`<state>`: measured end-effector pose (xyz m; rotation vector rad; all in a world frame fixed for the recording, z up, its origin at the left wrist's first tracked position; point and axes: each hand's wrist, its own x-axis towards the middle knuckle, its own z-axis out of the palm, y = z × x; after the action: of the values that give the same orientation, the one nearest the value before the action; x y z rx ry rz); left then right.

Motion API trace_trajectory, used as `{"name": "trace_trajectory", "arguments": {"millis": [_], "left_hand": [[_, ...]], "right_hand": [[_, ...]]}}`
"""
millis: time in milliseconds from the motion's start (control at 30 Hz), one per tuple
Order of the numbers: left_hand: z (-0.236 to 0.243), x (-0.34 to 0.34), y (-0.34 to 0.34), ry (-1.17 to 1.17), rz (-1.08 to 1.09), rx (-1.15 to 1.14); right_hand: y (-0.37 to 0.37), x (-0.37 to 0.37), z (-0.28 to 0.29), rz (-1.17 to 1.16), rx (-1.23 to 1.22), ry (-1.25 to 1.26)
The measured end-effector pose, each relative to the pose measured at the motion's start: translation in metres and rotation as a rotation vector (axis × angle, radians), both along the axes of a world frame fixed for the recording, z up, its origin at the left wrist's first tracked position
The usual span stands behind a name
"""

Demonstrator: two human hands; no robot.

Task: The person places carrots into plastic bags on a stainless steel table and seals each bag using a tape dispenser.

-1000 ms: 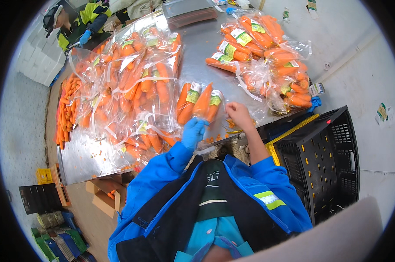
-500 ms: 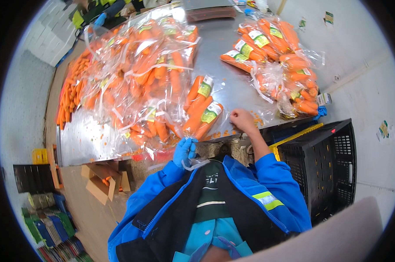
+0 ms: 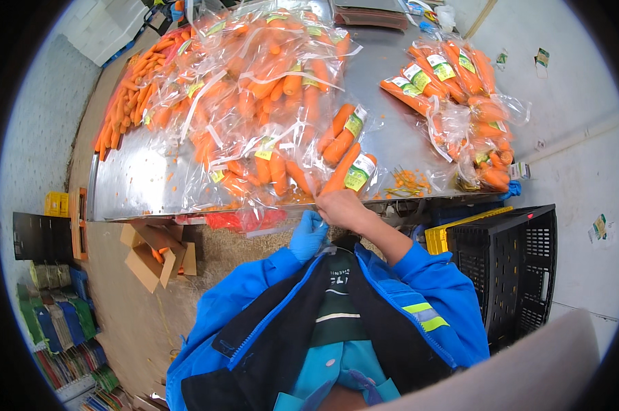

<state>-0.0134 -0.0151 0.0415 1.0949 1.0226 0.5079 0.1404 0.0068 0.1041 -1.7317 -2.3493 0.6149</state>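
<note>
A clear plastic bag of carrots (image 3: 342, 170) with a green and white label lies at the table's front edge, its gathered end toward me. My left hand (image 3: 308, 236), in a blue glove, is closed on that end just off the edge. My bare right hand (image 3: 344, 208) is closed at the neck of the same bag, touching or almost touching the left fingers. Its fingertips are partly hidden. Just beyond lies another labelled carrot bag (image 3: 339, 145). A large heap of bagged carrots (image 3: 255, 103) spreads to the left, with loose plastic ends and white strips.
Loose carrots (image 3: 128, 99) are piled at the far left of the metal table (image 3: 135, 185). More carrot bags (image 3: 446, 68) are stacked at the right. Orange and green scraps (image 3: 409, 183) lie near the front edge. Black crates (image 3: 501, 267) stand right; an open cardboard box (image 3: 155, 257) sits on the floor.
My right hand has moved left from beside the scraps to the bag's neck, meeting my left hand. The left hand keeps hold of the bag. The whole view has shifted slightly.
</note>
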Motion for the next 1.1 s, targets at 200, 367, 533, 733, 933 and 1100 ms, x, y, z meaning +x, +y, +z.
{"name": "trace_trajectory", "arguments": {"millis": [200, 367, 533, 733, 933, 1100], "left_hand": [[0.006, -0.004, -0.001, -0.004, 0.024, 0.176], [-0.016, -0.007, 0.002, -0.127, -0.020, 0.048], [-0.013, -0.006, 0.009, -0.155, -0.109, -0.198], [-0.012, -0.001, 0.012, -0.142, -0.257, -0.177], [-0.027, 0.007, 0.016, 0.083, -0.325, 0.940], [-0.002, 0.013, 0.035, -0.371, -0.112, -0.985]], "right_hand": [[-0.012, -0.009, 0.003, -0.023, 0.031, -0.069], [-0.035, -0.003, -0.005, -0.124, 0.083, 0.054], [-0.076, -0.011, -0.025, -0.700, -0.084, 0.580], [-0.092, -0.016, -0.059, -0.865, -0.253, 1.163], [-0.092, 0.000, -0.054, -0.823, -0.469, 1.356], [-0.098, -0.002, -0.049, -0.763, -0.266, 1.338]]}}
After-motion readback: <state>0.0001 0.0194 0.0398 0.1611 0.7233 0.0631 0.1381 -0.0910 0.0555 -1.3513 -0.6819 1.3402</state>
